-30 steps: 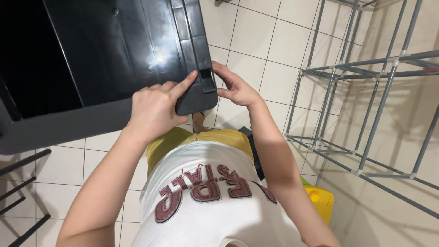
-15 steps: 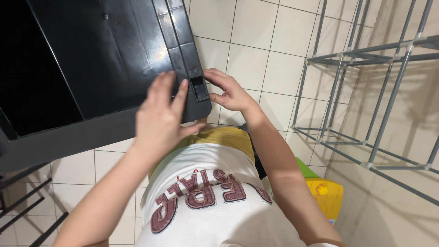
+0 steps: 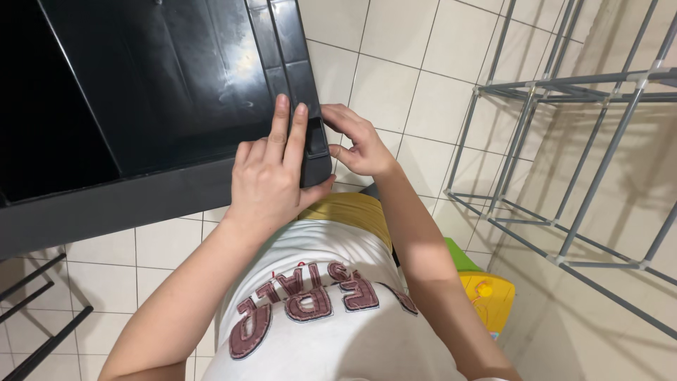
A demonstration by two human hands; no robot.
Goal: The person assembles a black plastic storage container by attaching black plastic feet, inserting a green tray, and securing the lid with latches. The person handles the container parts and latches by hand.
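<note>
Nearest, the person's white shirt (image 3: 317, 310) is filling the lower middle, with a yellow toy (image 3: 490, 296) lying on the floor to its right. The left hand (image 3: 271, 176) is pressing flat, fingers extended, on the near right corner of the black plastic panel (image 3: 176, 77); the right hand (image 3: 352, 141) is curling its fingertips around that corner's edge. The corner is looking seated, though I cannot tell whether anything is latched. Tiled floor (image 3: 395, 70) is lying open beyond, before the grey wire rack (image 3: 564, 141) far right.

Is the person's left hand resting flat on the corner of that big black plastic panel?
Yes, the left hand lies palm down on the corner of the black panel, fingers stretched along its ribbed edge, while the right hand touches that corner from the side.
</note>
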